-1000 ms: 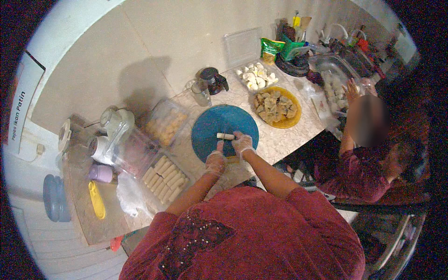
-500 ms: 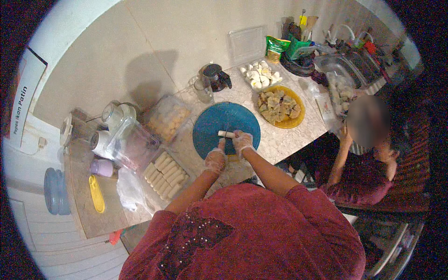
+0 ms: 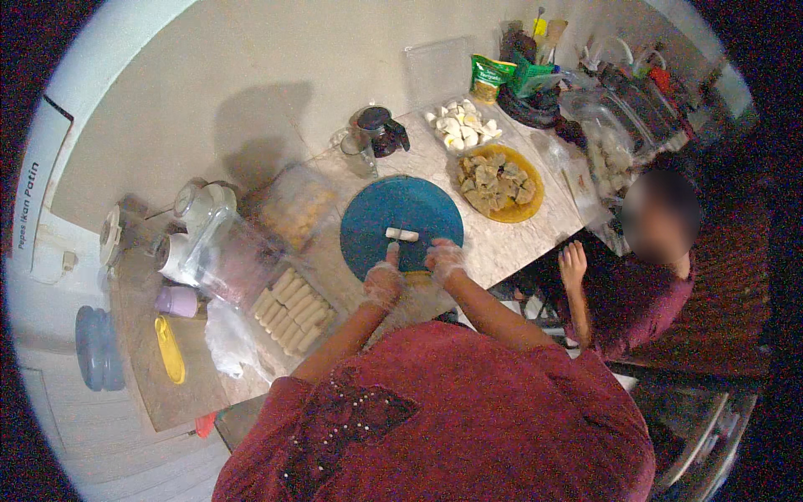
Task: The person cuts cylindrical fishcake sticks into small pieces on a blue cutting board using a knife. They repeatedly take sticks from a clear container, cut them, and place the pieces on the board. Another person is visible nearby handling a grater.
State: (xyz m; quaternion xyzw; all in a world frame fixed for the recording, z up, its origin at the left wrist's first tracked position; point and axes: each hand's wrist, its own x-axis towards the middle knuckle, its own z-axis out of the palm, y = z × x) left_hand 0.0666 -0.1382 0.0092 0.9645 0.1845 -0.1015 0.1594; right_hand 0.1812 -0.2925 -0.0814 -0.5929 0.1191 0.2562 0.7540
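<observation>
Pointing at a white roll (image 3: 396,233) on a blue board (image 3: 368,213), the left hand (image 3: 383,281) was curled, its grip hard to tell; the right hand (image 3: 445,257) hung apart from the roll, fingers parted.

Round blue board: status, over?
Plastic-gloved left hand near short white cylindrical roll, grip unclear. Plastic-gloved right hand apart from roll. Roll on board. Round amber plate clear of hands.

The roll (image 3: 409,236) lies on the board (image 3: 365,219), more rolls (image 3: 293,313) left, the plate (image 3: 512,214) right.
</observation>
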